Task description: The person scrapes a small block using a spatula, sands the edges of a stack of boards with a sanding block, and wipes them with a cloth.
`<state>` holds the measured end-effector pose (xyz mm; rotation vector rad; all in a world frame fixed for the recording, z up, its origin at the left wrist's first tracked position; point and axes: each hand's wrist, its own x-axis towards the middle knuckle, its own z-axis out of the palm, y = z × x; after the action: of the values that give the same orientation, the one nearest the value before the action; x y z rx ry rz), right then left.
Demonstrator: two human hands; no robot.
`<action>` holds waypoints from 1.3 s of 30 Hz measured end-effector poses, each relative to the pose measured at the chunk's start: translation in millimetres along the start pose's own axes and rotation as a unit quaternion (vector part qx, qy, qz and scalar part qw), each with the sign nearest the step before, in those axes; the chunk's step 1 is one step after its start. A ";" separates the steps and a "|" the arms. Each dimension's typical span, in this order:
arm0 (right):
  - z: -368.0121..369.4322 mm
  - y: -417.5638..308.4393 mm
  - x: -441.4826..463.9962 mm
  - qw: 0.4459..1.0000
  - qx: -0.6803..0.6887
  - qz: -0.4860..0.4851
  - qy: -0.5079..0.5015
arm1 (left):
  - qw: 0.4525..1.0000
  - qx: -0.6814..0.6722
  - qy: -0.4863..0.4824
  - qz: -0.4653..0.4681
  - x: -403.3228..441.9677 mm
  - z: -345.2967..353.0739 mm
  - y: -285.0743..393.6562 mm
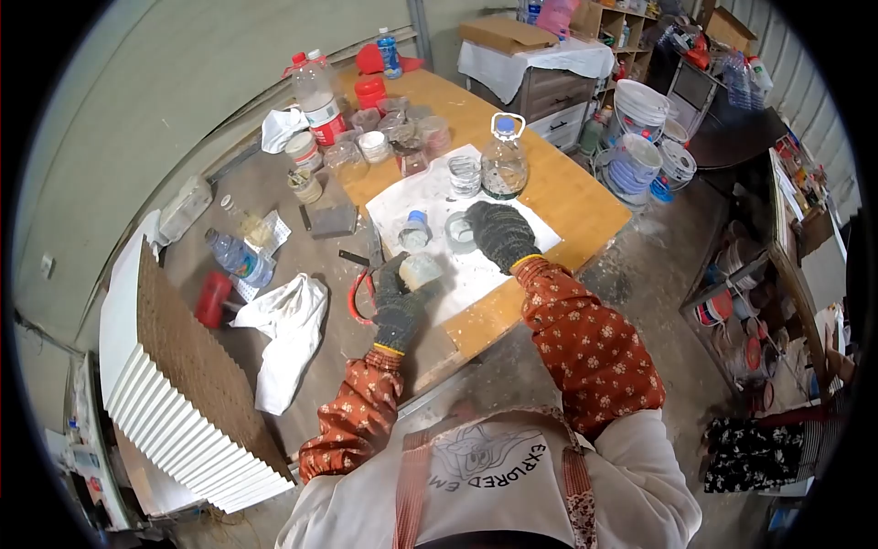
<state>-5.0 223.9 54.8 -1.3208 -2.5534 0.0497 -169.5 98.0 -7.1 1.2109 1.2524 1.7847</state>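
Observation:
My left hand [402, 302], in a dark knit glove, is closed around a pale, sponge-like block [421, 272] above the paper's near edge. My right hand [503, 238], gloved likewise, curls against the right rim of a round translucent cup [458, 232] on the white paper sheet [498, 286]; its fingertips are partly hidden. Left of that cup is a small clear container with a blue cap [416, 229]. A plastic cup [465, 176] and a handled clear jug [504, 165] stand behind. A red curved handle [358, 297] lies beside my left hand.
A white cloth [291, 325], a plastic bottle [240, 258] and a red object [214, 298] lie at left, near stacked white panels [201, 439]. Several jars and large bottles [317, 101] crowd the back. Buckets [638, 108] stand beyond the wooden table's [585, 212] right edge.

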 end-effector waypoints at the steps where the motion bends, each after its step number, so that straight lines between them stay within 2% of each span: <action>1: -1.1 0.9 0.5 1.000 0.014 0.024 -0.010 | 1.000 -0.003 -0.005 0.000 6.2 0.9 -5.3; 2: 2.5 0.6 3.1 0.999 0.006 0.014 -0.052 | 0.999 0.001 -0.015 -0.038 12.0 2.7 -2.8; 3: 5.1 3.0 4.4 0.998 0.006 0.020 -0.052 | 0.997 0.005 -0.025 -0.076 15.9 5.0 -0.8; 4: 6.7 5.9 7.3 0.998 0.012 0.024 -0.058 | 0.997 0.004 -0.030 -0.076 17.4 8.9 1.4; 6: 8.0 11.8 9.9 0.997 0.036 0.054 -0.041 | 0.990 0.040 0.008 -0.132 18.3 21.4 25.6; 7: 10.1 14.1 6.9 0.997 0.035 0.057 -0.041 | 0.990 0.039 0.005 -0.133 20.7 20.2 20.3; 8: 11.8 14.1 1.5 0.978 0.144 0.149 -0.019 | 0.988 0.106 -0.002 -0.113 23.6 19.1 14.8; 9: 17.6 16.5 -3.8 0.968 0.185 0.169 0.009 | 0.981 0.172 -0.007 -0.093 26.5 18.3 11.1; 10: 22.9 18.5 -9.2 0.956 0.226 0.186 0.038 | 0.979 0.184 -0.008 -0.088 28.1 18.9 7.4; 14: 31.1 20.6 -23.5 0.929 0.297 0.195 0.104 | 0.988 0.101 -0.022 -0.111 33.7 32.6 18.1; 16: 46.3 28.3 -23.7 0.863 0.440 0.233 0.088 | 0.990 0.078 -0.026 -0.115 35.1 37.0 19.5; 19: 63.3 31.2 -29.8 0.774 0.582 0.236 0.084 | 0.992 0.051 -0.031 -0.114 34.7 40.8 25.8; 21: 61.2 20.4 -31.8 0.714 0.643 0.273 0.045 | 0.992 0.061 -0.039 -0.104 32.6 43.2 43.1; 23: 47.0 0.7 -33.1 0.649 0.680 0.340 -0.016 | 0.992 -0.023 -0.059 -0.109 30.7 41.4 44.8; 24: 53.6 6.9 -41.0 0.741 0.633 0.217 -0.062 | 0.990 -0.058 -0.043 -0.121 28.5 42.4 40.3; 25: 48.7 0.6 -41.5 0.748 0.624 0.223 -0.032 | 0.986 -0.094 -0.037 -0.133 26.9 45.3 35.8; 26: 13.5 -9.2 -59.3 0.877 0.470 0.086 0.057 | 0.994 -0.062 -0.045 -0.073 26.5 46.5 38.5; 27: 2.7 -14.1 -60.9 0.874 0.464 0.106 0.093 | 0.998 -0.035 -0.055 -0.011 28.7 46.7 41.1; 28: 34.1 -1.5 -49.3 0.760 0.617 0.188 0.087 | 0.995 -0.069 -0.070 -0.021 31.5 47.6 35.7; 29: 0.5 -11.9 -60.2 0.679 0.693 0.213 0.117 | 0.991 -0.101 -0.087 -0.033 35.1 49.6 29.2; 30: 4.4 -5.3 -58.7 0.678 0.695 0.205 0.125 | 0.988 -0.116 -0.093 -0.045 35.2 51.7 29.0; 32: 2.6 5.5 -51.0 0.696 0.662 0.267 0.079 | 0.986 -0.122 -0.099 -0.056 43.5 53.9 9.0; 33: -11.7 0.9 -70.5 0.752 0.622 0.132 0.173 | 0.987 -0.116 -0.098 -0.055 50.4 57.9 -8.0; 34: -8.5 11.4 -72.5 0.840 0.509 0.112 0.155 | 0.990 -0.105 -0.084 -0.039 48.7 68.4 -15.8; 35: -6.4 19.0 -74.9 0.889 0.421 0.102 0.145 | 0.981 -0.165 -0.100 -0.038 49.2 79.9 -15.6; 37: 2.4 34.8 -79.4 0.961 0.230 0.081 0.135 | 0.978 -0.158 -0.124 -0.060 55.5 91.4 -30.8; 39: 10.1 48.5 -82.3 0.940 0.022 0.055 0.336 | 0.961 -0.213 -0.159 -0.082 58.9 104.4 -50.2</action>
<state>76.4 186.9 19.8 -1.1965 -1.8891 -0.2763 -95.0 203.4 -22.5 1.0560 0.7151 1.5570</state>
